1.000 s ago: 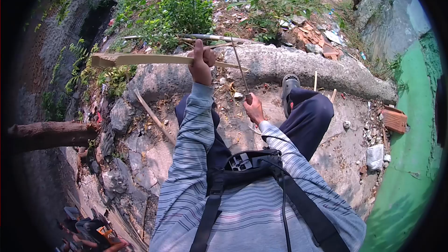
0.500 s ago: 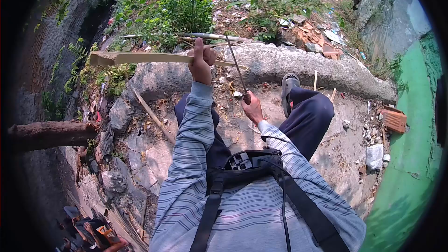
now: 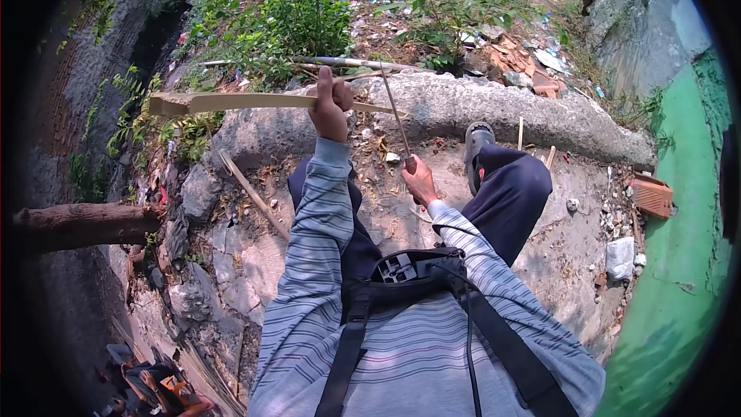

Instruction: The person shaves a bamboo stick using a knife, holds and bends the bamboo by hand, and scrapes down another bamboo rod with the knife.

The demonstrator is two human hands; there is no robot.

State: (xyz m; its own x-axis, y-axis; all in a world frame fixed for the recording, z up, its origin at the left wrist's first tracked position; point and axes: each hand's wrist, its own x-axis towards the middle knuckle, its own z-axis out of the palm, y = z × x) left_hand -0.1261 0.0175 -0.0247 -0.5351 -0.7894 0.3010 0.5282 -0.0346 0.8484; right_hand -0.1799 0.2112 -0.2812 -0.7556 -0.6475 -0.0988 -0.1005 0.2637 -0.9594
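Observation:
My left hand [image 3: 331, 108] is closed around a pale strip of wood [image 3: 247, 100], its thumb lying along the top. The strip runs sideways, with a thick notched end at the left and a thin tip at the right. My right hand [image 3: 419, 181] grips the dark handle of a long, thin metal tool [image 3: 397, 118]. The tool's shaft points up and slightly left, and it passes close by the strip's thin tip; whether they touch I cannot tell.
A concrete kerb [image 3: 502, 112] curves in front of my feet. A loose stick [image 3: 251, 191] lies at left, near a thick log [image 3: 89, 226]. An orange brick [image 3: 651, 196] sits beside the green wall [image 3: 679, 262]. People [image 3: 158, 388] sit at the lower left.
The tool in my right hand tilted a little left and up, then came back. My left hand and the strip have barely shifted.

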